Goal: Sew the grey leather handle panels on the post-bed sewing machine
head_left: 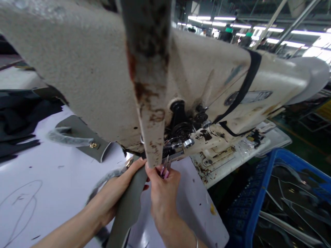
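Note:
Under the head of an old cream sewing machine [95, 69], my left hand [126, 181] is closed on a grey-green bag panel [129, 213], its thumb near the top edge. A wrapped handle with a metal fitting [128, 162] lies beside that hand. My right hand [164, 193] is closed too, with small pink-handled scissors [166, 168] in it, blades pointing up. Its thumb meets the panel's edge close to my left thumb. The rusty front bar of the machine [152, 131] hides the needle area and some fingertips.
Another grey panel with a plastic-wrapped handle [69, 136] lies on the white table [57, 193], near dark fabric pieces [20, 117]. To the right, a blue crate [258, 203] holds several similar parts. The machine's arm reaches across above my hands.

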The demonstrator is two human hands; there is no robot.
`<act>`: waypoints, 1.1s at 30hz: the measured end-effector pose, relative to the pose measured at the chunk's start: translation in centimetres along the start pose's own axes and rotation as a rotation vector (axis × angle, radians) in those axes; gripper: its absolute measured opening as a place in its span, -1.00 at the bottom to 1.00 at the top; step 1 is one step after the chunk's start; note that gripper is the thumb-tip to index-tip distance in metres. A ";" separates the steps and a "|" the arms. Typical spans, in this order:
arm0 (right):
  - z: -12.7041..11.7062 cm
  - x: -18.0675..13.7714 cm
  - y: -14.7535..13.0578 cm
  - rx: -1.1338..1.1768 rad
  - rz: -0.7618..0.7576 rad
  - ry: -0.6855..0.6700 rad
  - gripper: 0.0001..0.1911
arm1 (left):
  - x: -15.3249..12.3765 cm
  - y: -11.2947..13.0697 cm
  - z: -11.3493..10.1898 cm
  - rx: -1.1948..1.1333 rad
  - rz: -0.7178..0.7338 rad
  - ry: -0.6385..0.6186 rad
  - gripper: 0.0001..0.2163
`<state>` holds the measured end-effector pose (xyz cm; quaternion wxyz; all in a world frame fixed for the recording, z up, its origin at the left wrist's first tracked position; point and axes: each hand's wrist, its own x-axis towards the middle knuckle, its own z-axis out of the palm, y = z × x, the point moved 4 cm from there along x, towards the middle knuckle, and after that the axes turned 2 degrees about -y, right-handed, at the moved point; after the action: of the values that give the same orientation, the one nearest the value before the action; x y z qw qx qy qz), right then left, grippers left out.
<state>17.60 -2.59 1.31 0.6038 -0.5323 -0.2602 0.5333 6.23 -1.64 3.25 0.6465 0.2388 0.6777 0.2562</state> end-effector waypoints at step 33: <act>-3.3 1.1 -4.0 -0.058 0.221 -0.299 -0.86 | -1.5 -2.0 6.3 -0.601 0.102 0.027 -0.63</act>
<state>22.30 -2.26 3.69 0.4805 -0.4896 -0.3020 0.6620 12.56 -3.87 2.84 0.6654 0.0672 0.5671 0.4808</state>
